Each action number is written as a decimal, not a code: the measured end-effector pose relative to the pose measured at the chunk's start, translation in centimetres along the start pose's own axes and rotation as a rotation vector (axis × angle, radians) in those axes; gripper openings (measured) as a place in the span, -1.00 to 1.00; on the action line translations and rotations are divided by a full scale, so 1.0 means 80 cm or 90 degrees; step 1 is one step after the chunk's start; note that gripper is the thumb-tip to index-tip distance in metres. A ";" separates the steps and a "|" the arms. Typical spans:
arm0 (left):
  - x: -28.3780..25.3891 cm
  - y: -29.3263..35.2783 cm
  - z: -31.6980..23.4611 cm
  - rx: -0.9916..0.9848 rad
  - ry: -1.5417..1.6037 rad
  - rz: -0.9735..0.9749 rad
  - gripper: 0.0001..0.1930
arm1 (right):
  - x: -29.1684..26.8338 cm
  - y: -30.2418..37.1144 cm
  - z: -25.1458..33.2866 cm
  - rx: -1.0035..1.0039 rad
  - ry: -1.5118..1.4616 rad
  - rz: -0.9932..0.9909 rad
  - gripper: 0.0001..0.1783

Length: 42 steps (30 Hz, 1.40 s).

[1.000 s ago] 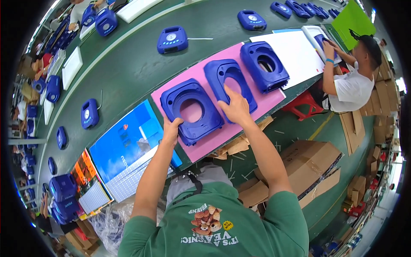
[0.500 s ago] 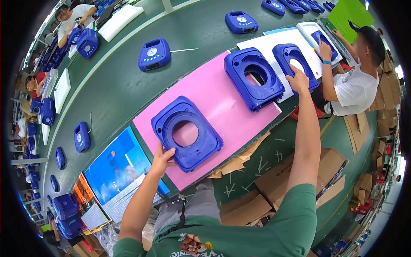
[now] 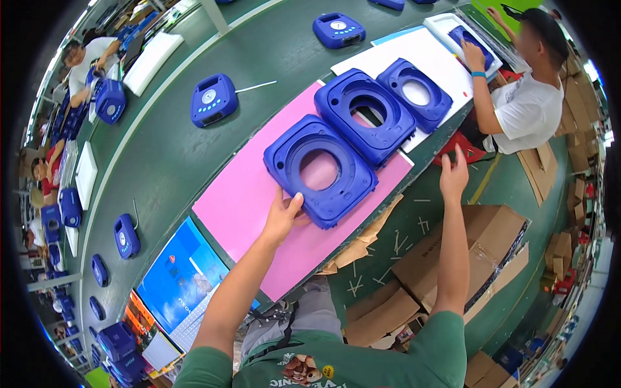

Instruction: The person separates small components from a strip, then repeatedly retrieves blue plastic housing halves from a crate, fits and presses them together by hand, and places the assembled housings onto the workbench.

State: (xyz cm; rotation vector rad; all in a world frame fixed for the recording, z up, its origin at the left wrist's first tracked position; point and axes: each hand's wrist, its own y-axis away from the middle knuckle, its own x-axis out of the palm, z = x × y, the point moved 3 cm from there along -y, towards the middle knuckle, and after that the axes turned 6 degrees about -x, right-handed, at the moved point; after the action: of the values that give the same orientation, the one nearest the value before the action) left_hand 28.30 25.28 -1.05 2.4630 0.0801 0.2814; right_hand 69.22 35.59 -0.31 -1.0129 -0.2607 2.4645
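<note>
While left hand (image 3: 283,216) grips blue shell (image 3: 320,169) edge, right hand (image 3: 454,176) open, well apart

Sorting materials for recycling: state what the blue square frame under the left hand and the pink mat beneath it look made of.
Blue square frame with round opening: apparently moulded plastic, matte, with ribbed edges. Flat pink mat: thin, smooth, dull sheet, likely foam or card; unclear which.

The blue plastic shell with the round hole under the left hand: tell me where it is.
In the head view, the blue plastic shell lies mid-frame on the pink sheet, its near corner gripped by the left hand, beside a second blue shell.
</note>
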 end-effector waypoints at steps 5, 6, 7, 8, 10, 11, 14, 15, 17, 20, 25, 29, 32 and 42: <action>0.065 -0.064 -0.011 0.020 -0.002 0.017 -0.27 | -0.094 0.158 -0.081 0.142 0.023 -0.005 -0.50; 0.078 -0.075 -0.017 0.030 0.011 0.012 -0.25 | -0.109 0.186 -0.082 0.171 0.037 -0.003 -0.50; 0.098 -0.084 -0.024 0.029 0.009 0.021 -0.25 | -0.122 0.219 -0.091 0.201 0.045 0.008 -0.50; 0.119 -0.092 -0.033 0.030 -0.007 -0.003 -0.29 | -0.136 0.248 -0.100 0.229 0.053 0.019 -0.50; 0.145 -0.115 -0.048 0.033 -0.024 -0.030 -0.32 | -0.149 0.303 -0.088 0.267 0.075 0.046 -0.48; 0.157 -0.135 -0.052 0.068 -0.068 -0.043 -0.39 | -0.155 0.331 -0.084 0.275 0.064 0.044 -0.49; 0.214 -0.153 -0.076 0.108 -0.155 -0.112 -0.52 | -0.159 0.410 -0.066 0.330 -0.004 0.017 -0.52; 0.195 -0.190 -0.080 0.146 -0.236 -0.185 -0.56 | -0.135 0.415 -0.043 0.338 -0.047 0.034 -0.53; 0.208 -0.195 -0.076 0.188 -0.200 -0.092 -0.50 | -0.105 0.449 -0.015 0.371 -0.100 0.076 -0.54; 0.181 -0.145 -0.079 0.136 -0.104 0.082 -0.35 | -0.038 0.471 0.050 0.378 -0.146 0.261 -0.55; 0.048 0.031 -0.011 0.086 -0.152 0.233 -0.44 | 0.058 0.476 0.155 0.235 -0.422 0.494 -0.61; -0.110 0.171 0.086 0.087 -0.049 0.029 -0.44 | 0.106 0.455 0.211 0.071 -0.431 0.693 -0.66; -0.210 0.305 0.161 0.050 0.099 -0.212 -0.47 | 0.134 0.456 0.270 -0.008 -0.412 0.857 -0.66; -0.256 0.637 0.506 0.014 0.624 -0.819 -0.68 | 0.172 0.663 0.485 -0.442 -0.285 1.178 -0.66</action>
State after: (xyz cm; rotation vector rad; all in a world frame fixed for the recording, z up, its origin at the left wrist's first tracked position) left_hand 16.64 -41.87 -4.34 1.5877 1.9053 0.8079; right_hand 15.22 -4.25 0.82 -1.0941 -0.4474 4.5321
